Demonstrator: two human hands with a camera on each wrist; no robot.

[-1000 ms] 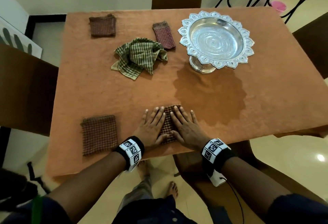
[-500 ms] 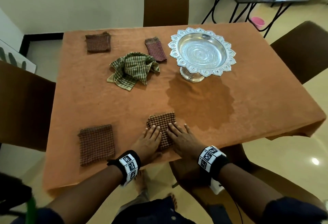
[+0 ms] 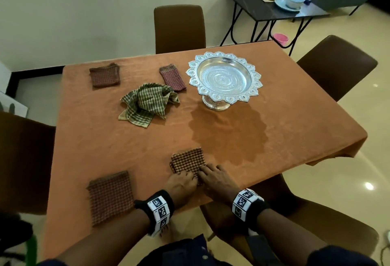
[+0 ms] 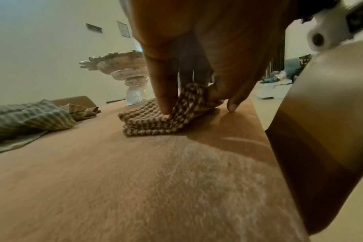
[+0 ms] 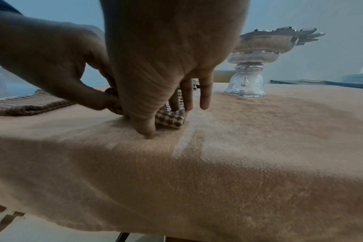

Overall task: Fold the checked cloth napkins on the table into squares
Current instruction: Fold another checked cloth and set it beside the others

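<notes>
A folded brown checked napkin point(image 3: 187, 160) lies near the table's front edge. My left hand point(image 3: 182, 181) pinches its near corner between thumb and fingers. In the left wrist view that corner of the napkin point(image 4: 151, 121) stands lifted off the cloth under the left hand point(image 4: 193, 101). My right hand point(image 3: 211, 174) sits beside it. In the right wrist view its thumb is at the napkin's point(image 5: 172, 120) near edge and its fingers are on top, so the right hand point(image 5: 162, 117) grips that edge. A crumpled green checked napkin point(image 3: 147, 103) lies mid-table, unfolded.
Three folded brown checked napkins lie at front left point(image 3: 109, 197), back left point(image 3: 104, 75) and back middle point(image 3: 173, 77). A silver pedestal tray point(image 3: 224, 76) stands at the back right, with a dark damp patch point(image 3: 228, 137) before it. Brown chairs point(image 3: 179, 27) surround the orange-clothed table point(image 3: 295, 118).
Both hands have drawn back from lying flat on the napkin to its near edge, where the fingers now curl and grip. The head view has pulled back and up.
</notes>
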